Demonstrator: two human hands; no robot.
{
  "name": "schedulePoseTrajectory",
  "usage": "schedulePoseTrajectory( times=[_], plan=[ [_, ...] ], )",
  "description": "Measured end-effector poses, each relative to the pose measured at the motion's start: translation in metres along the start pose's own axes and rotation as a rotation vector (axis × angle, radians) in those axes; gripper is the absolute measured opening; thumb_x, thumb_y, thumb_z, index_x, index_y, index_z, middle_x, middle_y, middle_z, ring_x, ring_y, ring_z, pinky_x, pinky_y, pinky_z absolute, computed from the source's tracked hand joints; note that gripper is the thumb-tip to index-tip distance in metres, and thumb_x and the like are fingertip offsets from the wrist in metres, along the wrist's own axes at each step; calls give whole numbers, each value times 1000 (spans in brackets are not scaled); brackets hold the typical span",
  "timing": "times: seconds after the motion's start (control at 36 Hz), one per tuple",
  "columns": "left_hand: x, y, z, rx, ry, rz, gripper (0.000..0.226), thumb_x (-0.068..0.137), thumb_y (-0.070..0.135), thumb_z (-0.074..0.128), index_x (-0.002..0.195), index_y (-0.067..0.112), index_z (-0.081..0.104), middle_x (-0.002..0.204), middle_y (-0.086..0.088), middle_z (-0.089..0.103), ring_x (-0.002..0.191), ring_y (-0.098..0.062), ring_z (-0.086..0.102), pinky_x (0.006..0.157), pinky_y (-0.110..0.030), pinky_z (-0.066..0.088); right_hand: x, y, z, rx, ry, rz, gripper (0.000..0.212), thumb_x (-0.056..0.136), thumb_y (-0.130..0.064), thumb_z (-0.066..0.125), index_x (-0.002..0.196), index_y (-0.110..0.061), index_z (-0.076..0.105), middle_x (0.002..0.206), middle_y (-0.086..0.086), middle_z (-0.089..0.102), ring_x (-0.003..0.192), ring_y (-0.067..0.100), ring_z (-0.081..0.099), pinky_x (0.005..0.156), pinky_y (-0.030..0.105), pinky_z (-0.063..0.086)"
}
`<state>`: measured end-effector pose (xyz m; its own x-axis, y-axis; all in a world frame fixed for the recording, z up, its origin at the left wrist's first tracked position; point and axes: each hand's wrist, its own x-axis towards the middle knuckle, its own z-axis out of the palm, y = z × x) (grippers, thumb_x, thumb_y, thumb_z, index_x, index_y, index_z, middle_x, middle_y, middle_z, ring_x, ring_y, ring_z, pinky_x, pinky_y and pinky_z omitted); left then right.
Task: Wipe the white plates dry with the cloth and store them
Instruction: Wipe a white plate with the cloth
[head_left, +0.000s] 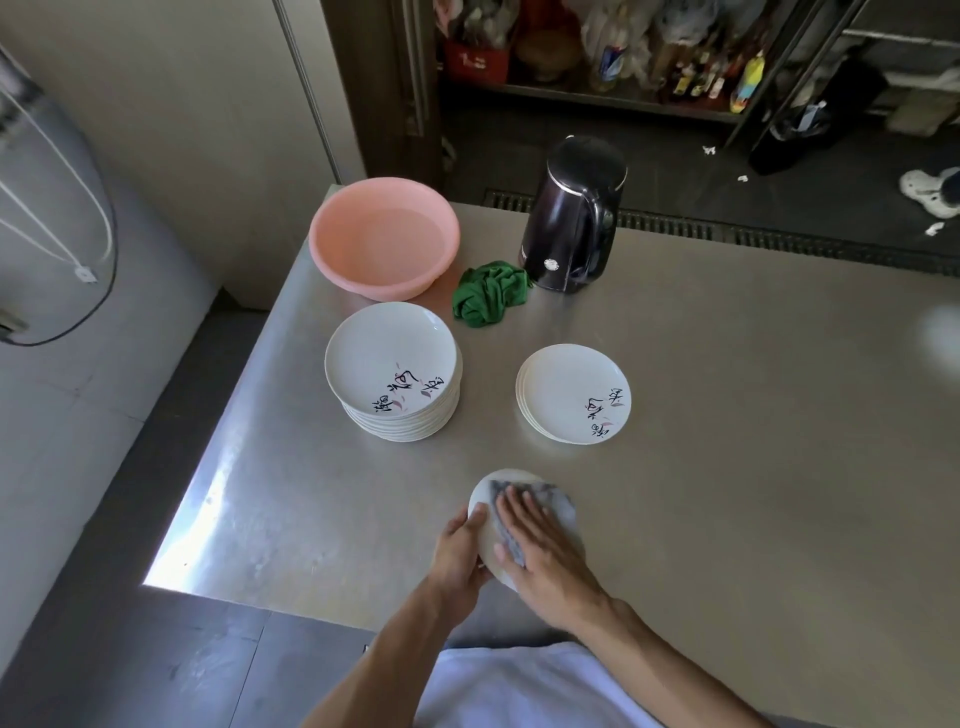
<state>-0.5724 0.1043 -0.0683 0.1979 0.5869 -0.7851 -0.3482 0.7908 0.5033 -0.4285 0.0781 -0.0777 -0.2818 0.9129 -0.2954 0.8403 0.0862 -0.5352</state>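
The job is partly done, I think. One white plate (482, 496) is being wiped. The left hand (460, 551) curls its fingers and thumb round the plate's left edge and holds it just above the surface (727, 415). The right hand (540, 551) lies flat, fingers straight and close together, and presses the grey cloth (524, 491) onto the plate. So the plate sits between the two hands, under the right palm.

Far ahead of the left hand is a tall stack (392, 371) of plates. Ahead of the right hand is a short stack (574, 392). The short one is likely the dry pile, so many plates are left. None looks put away.
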Motion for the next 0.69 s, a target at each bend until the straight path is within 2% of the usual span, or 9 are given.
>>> schedulePoseTrajectory(
  times=[0.06, 0.14, 0.25, 0.39, 0.47, 0.53, 0.58, 0.64, 0.69],
  plan=[
    [1, 0, -2, -11, 14, 12, 33, 109, 29, 48, 128, 11, 68, 120, -16, 74, 117, -33, 68, 100, -51, 54, -12, 2, 1, 71, -49, -105, 63, 104, -45, 35, 156, -22, 7, 165, -8, -1, 153, 7, -4, 125, 28, -3],
    [0, 1, -4, 1, 38, 11, 32, 109, 29, 48, 127, 12, 67, 118, -17, 74, 109, -32, 70, 88, -46, 60, -26, 17, -1, 73, -60, -115, 60, 106, -40, 36, 156, -24, 9, 165, -10, 0, 153, 6, -3, 125, 28, 0],
    [-5, 2, -3, 35, 44, 8, 28, 107, 33, 51, 126, 20, 68, 114, -10, 75, 100, -24, 69, 71, -35, 59, -20, 26, -4, 72, 5, 222, 59, 108, -38, 33, 159, -18, 11, 164, -5, -7, 151, 8, -10, 123, 25, -5],
    [-11, 6, 5, 113, -31, 28, 28, 106, 34, 52, 128, 25, 68, 123, -11, 72, 107, -26, 68, 81, -41, 60, 19, 5, -23, 452, 106, 514, 55, 109, -36, 29, 158, -15, 18, 167, -1, 9, 153, 9, 3, 124, 31, 0],
    [-15, 7, 9, 159, -90, 67, 27, 107, 31, 52, 128, 24, 68, 122, -11, 73, 108, -25, 70, 78, -38, 59, 23, -10, -27, 465, 129, 269, 50, 109, -30, 33, 157, -18, 25, 163, -13, 9, 154, 10, 3, 122, 23, 1],
    [-16, 6, 10, 181, -104, 92, 25, 108, 24, 51, 125, 23, 69, 120, -10, 74, 107, -24, 72, 76, -37, 59, 18, -14, -27, 338, 106, -26, 47, 109, -25, 36, 154, -16, 32, 161, -12, 17, 154, 12, 4, 124, 26, 2],
    [-17, 5, 9, 192, -107, 114, 26, 108, 20, 50, 124, 23, 70, 119, -9, 75, 106, -23, 73, 77, -40, 61, 14, -10, -24, 200, 121, -161, 45, 107, -24, 37, 153, -21, 34, 162, -8, 23, 154, 12, 6, 125, 31, 4],
    [-18, 5, 8, 192, -116, 123, 25, 108, 23, 52, 122, 23, 72, 118, -10, 75, 103, -22, 73, 83, -46, 62, 14, -4, -23, 215, 168, -20, 46, 108, -24, 36, 153, -30, 27, 163, -10, 21, 154, 12, 6, 125, 36, 6],
    [-19, 6, 6, 198, -120, 122, 24, 106, 27, 54, 120, 24, 74, 116, -9, 75, 98, -19, 73, 86, -48, 60, 18, 2, -28, 365, 211, 284, 48, 109, -30, 31, 156, -34, 23, 164, -10, 22, 153, 13, 12, 124, 40, 10]
  ],
)
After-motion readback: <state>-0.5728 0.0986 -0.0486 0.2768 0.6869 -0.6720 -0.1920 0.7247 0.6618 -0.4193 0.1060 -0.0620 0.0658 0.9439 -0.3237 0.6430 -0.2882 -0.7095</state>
